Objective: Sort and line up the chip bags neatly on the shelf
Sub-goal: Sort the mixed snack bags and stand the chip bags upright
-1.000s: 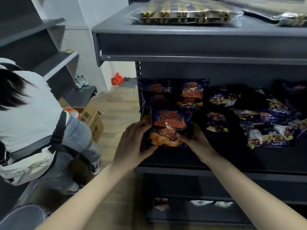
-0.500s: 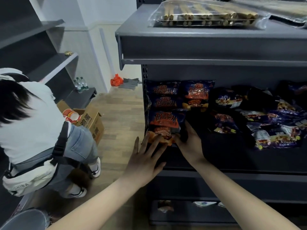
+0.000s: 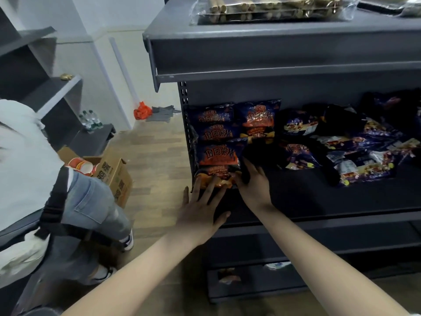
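The right hand (image 3: 252, 185) has its fingertips lost in the dark beside the front chip bag (image 3: 218, 159), so I cannot tell if it grips. The left hand (image 3: 200, 210) is flat, fingers spread, tips touching the bag's near edge. The bag lies longways near to far, top pointing far, at the left end of the grey shelf (image 3: 319, 201). The floor (image 3: 155, 160) is wood.
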Available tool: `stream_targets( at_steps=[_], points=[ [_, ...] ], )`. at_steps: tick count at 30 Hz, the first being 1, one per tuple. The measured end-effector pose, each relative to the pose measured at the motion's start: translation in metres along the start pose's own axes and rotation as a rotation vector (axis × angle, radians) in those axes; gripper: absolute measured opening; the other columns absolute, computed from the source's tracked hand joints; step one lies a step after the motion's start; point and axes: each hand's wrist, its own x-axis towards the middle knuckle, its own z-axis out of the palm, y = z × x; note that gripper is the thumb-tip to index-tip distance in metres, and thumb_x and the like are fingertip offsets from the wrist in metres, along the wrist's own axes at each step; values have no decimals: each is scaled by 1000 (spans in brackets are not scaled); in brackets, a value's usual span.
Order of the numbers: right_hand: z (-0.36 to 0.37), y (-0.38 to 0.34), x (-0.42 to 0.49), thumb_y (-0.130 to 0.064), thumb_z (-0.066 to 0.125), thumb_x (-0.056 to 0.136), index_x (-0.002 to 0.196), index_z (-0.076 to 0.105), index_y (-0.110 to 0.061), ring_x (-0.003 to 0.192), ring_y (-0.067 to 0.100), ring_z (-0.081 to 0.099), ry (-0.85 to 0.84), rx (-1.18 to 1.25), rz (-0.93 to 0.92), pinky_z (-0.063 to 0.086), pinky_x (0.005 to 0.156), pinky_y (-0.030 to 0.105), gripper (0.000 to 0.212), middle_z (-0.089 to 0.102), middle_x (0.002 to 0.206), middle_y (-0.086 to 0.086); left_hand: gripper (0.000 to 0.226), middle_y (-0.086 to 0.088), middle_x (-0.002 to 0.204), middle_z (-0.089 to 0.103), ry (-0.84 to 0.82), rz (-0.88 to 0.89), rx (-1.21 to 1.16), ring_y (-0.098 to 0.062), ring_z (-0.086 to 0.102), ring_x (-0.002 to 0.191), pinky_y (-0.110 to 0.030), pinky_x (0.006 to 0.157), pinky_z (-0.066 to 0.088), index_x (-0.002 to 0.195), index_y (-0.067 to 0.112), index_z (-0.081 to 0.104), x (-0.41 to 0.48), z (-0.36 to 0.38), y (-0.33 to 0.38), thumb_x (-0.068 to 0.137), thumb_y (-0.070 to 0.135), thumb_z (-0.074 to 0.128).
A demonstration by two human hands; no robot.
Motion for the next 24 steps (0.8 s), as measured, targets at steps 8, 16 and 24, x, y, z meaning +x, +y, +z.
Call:
stream_targets(
  at_steps=[8, 16, 24],
  points=[
    [-26, 8, -24, -16, 66, 87, 133, 50, -10, 117, 13, 50, 225, 80, -199, 33, 95, 6, 49, 54, 126, 9, 70, 7, 153, -25, 93, 82, 64, -30, -26, 139, -46, 110, -18, 148, 32, -1, -5, -13, 15, 86, 64, 3],
    [-89, 30, -16, -3, 64, 85, 125, 53, -5, 116, 17, 49, 424, -28, -368, 37, 100, 14, 41, 50, 121, 11, 66, -10, 154, 22, 332, 220, 36, -40, 19, 140, -54, 110, 13, 144, 23, 32, 48, -37, 67, 88, 58, 25],
    [-140, 81, 0, -14, 62, 86, 147, 29, -23, 144, 15, 16, 18, -240, -247, 27, 110, 25, 70, 16, 155, 0, 78, -8, 155, 19, 411, 275, 135, -36, 17, 140, -54, 113, 11, 147, 21, 23, 121, -70, 126, 83, 41, 63]
  ],
)
